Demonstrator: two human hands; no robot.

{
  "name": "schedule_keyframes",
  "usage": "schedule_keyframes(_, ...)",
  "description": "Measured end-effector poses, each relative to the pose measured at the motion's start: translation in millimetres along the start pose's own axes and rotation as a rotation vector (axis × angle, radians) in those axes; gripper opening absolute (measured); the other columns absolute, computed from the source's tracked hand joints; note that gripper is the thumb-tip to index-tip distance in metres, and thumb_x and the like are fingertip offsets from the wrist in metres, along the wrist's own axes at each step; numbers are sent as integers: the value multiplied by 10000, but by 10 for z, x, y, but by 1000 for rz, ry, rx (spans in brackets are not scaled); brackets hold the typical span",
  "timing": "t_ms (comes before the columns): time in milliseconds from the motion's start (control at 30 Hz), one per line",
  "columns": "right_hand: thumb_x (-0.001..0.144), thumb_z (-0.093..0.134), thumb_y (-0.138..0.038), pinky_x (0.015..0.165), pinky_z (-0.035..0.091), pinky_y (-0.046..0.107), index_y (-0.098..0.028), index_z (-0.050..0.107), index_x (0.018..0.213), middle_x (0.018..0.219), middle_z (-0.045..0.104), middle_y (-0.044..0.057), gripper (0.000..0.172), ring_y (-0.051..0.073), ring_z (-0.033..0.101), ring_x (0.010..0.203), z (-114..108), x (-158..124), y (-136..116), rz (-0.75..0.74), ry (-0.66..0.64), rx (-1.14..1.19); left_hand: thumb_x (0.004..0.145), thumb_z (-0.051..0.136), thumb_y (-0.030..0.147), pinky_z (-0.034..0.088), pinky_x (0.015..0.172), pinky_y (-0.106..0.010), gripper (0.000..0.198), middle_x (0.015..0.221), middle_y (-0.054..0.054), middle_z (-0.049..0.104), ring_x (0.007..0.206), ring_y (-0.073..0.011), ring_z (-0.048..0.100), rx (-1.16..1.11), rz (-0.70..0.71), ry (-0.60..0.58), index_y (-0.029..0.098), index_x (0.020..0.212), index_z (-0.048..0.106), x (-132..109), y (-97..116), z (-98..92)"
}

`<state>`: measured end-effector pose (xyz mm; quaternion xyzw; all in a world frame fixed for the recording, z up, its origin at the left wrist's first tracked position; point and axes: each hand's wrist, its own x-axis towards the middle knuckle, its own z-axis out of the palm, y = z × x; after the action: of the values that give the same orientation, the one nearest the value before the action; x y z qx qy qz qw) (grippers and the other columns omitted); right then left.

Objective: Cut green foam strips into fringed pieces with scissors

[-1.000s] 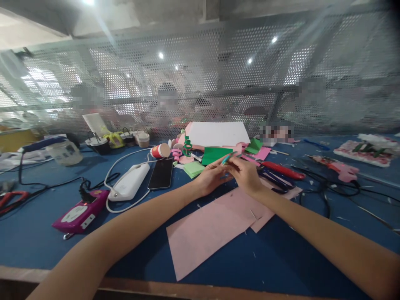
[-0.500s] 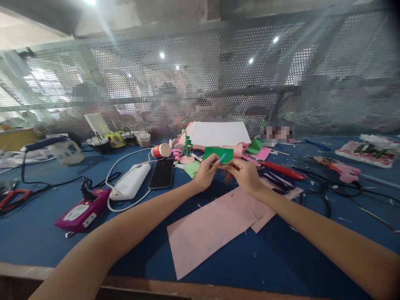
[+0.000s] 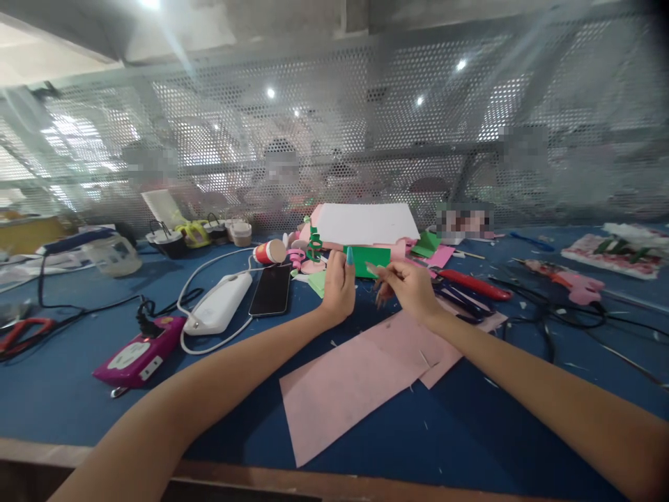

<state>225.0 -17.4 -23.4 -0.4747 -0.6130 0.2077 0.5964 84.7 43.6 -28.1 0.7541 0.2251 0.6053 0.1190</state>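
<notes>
My left hand (image 3: 339,296) grips a light-blue pointed piece (image 3: 350,256), which stands upright at my fingertips, raised over the table beyond the long pink sheet (image 3: 350,397). My right hand (image 3: 415,289) is just past the far right end of that pink sheet, thumb and forefinger brought together; the fingertips are blurred, and I cannot tell whether they hold anything. My two hands are apart.

A smaller pink piece (image 3: 442,368) lies against the right side of the pink sheet. A red-handled tool (image 3: 473,284) and a dark-blue-handled tool (image 3: 460,301) rest beyond its right end, and further right of it is a pink glue gun (image 3: 578,287). Beyond the pink sheet I see a dark green sheet (image 3: 372,254), with a white sheet (image 3: 366,223) behind. To its left, on the far side, are a light green pad (image 3: 316,282), a black phone (image 3: 270,290) and a white device (image 3: 219,303) with a cable. A purple power strip (image 3: 136,357) sits well to the left of the pink sheet on the blue tabletop (image 3: 240,425).
</notes>
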Motion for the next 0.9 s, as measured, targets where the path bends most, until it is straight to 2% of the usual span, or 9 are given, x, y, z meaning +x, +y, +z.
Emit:
schedule_keyframes(133, 726, 587, -553, 367, 451, 257, -181, 565, 585, 443, 574, -4, 399, 146, 548, 364, 6, 47, 40, 82, 69, 129, 926, 259, 380, 340, 654, -286, 334, 686, -6, 382, 675, -143, 388, 3, 6, -133, 198, 659, 345, -13, 34, -18)
schedule_keyframes(300, 708, 618, -530, 361, 434, 250, -180, 559, 577, 433, 540, -25, 379, 129, 518, 350, 42, 48, 54, 137, 63, 230, 903, 284, 457, 294, 568, -250, 392, 606, 21, 362, 587, -114, 362, -40, -128, -268, 186, 629, 355, -7, 62, -15)
schedule_keyframes(467, 665, 659, -520, 365, 428, 247, -191, 518, 559, 428, 527, -35, 373, 123, 501, 347, 108, -14, 2, 174, 30, 258, 907, 280, 448, 315, 602, -247, 390, 638, 13, 414, 615, -108, 394, -136, -155, -394, 171, 667, 413, -9, 50, 12)
schedule_keyframes(633, 716, 617, -506, 350, 395, 235, -194, 509, 563, 420, 501, -37, 364, 116, 477, 349, 158, -59, -16, 114, 27, 162, 895, 284, 488, 345, 624, -243, 386, 687, 8, 431, 654, -111, 404, -258, -227, -393, 170, 728, 427, -34, 42, 62)
schedule_keyframes(800, 723, 598, -518, 350, 363, 232, -192, 505, 537, 419, 474, -38, 386, 107, 449, 351, 158, -64, 10, 113, 43, 69, 892, 292, 495, 354, 624, -242, 386, 687, 12, 434, 646, -106, 413, -327, -271, -372, 171, 733, 428, -68, 70, 90)
schedule_keyframes(900, 707, 606, -530, 345, 344, 229, -190, 504, 520, 414, 478, -34, 401, 101, 436, 345, 157, -58, 25, 136, 54, 75, 877, 347, 497, 350, 591, -229, 360, 664, 26, 420, 609, -92, 404, -426, -294, -407, 171, 745, 425, -72, 78, 89)
